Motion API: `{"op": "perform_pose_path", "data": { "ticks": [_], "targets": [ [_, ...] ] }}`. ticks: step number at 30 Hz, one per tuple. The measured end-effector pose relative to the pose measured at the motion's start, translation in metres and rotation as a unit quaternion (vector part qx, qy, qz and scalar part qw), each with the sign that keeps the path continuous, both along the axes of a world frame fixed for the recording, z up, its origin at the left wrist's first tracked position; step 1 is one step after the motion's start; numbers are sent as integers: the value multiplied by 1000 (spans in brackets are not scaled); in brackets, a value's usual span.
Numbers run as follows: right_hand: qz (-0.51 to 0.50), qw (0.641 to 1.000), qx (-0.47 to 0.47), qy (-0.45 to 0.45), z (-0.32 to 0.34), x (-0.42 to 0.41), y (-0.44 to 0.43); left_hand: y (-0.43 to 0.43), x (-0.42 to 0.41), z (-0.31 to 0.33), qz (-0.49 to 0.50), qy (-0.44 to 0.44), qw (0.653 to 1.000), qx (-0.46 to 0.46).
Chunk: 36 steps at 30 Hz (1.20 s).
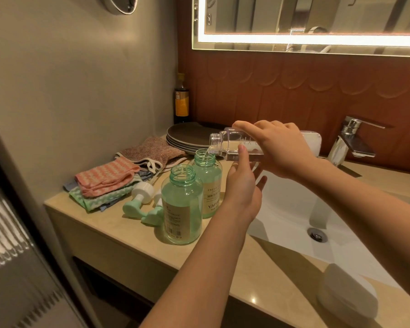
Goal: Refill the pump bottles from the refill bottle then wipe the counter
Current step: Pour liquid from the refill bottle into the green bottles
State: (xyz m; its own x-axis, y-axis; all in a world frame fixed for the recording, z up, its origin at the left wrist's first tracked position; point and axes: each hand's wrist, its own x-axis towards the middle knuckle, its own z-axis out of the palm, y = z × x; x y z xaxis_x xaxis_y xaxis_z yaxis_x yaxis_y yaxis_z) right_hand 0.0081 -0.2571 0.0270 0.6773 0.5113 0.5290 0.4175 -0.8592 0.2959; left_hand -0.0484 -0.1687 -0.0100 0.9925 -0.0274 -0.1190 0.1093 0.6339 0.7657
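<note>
Two green pump bottles stand uncapped on the beige counter [118, 235]: the near bottle [181, 209] and the far bottle [208, 185]. My right hand [279, 150] grips a clear refill bottle [227, 144], tipped nearly level with its mouth over the far bottle's neck, and a thin stream runs in. My left hand [243, 185] rests against the far bottle's right side, fingers straight, thumb up by the refill bottle. Two white-and-green pump heads [142, 200] lie on the counter left of the bottles.
Folded cloths [104, 185] are stacked at the counter's left, with grey plates [185, 136] and a dark bottle [181, 102] behind. The white sink basin [294, 209] and chrome faucet [350, 140] are to the right. A white rounded object [346, 292] sits at the front right.
</note>
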Motion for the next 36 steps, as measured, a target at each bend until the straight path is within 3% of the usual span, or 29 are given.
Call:
{"op": "perform_pose_path", "data": {
  "ticks": [36],
  "targets": [
    [-1, 1000, -4, 1, 1, -1, 0, -2, 0, -1, 9, 5, 1000, 10]
  ]
}}
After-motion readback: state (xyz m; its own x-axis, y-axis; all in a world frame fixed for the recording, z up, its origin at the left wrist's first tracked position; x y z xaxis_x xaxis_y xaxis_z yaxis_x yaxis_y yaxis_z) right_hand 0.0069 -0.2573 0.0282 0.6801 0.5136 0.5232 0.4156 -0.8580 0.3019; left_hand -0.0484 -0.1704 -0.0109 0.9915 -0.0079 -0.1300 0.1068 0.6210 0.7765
